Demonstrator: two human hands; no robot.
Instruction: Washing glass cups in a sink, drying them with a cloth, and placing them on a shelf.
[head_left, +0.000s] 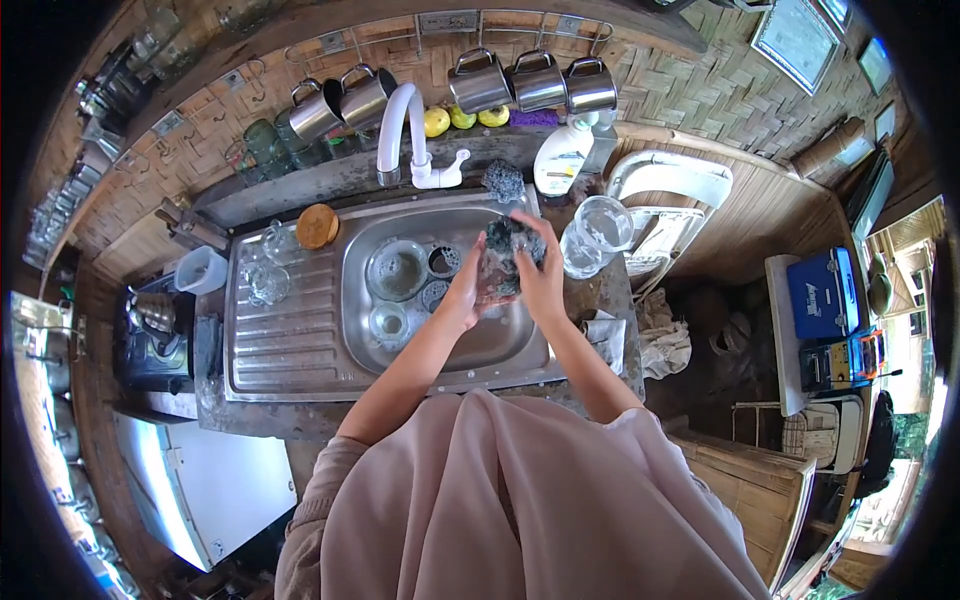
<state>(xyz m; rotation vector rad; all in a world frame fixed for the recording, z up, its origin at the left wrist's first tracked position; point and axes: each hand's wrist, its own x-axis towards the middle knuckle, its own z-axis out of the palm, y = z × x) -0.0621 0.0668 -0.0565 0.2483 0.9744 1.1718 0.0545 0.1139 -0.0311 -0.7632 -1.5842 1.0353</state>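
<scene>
Over the right half of the steel sink basin (450, 360), my two hands are close together. My right hand (541, 274) grips a dark, sudsy scouring pad (504, 234). My left hand (471, 289) cups what looks like a clear glass (493, 271) against the pad; fingers and foam hide much of it. Left of my hands, a soapy glass bowl (397, 270), a small glass dish (389, 322) and two dark-looking cups (444, 261) sit in the basin. A grey mesh scrubber (503, 181) lies behind the basin, near the white faucet (405, 135).
Glassware (266, 283) and a round wooden lid (317, 226) are on the ribbed drainboard (292, 345). Right of the sink stand a large glass jar (600, 229), a white soap bottle (564, 159) and a grey cloth (604, 339). Steel mugs (480, 82) hang above the faucet.
</scene>
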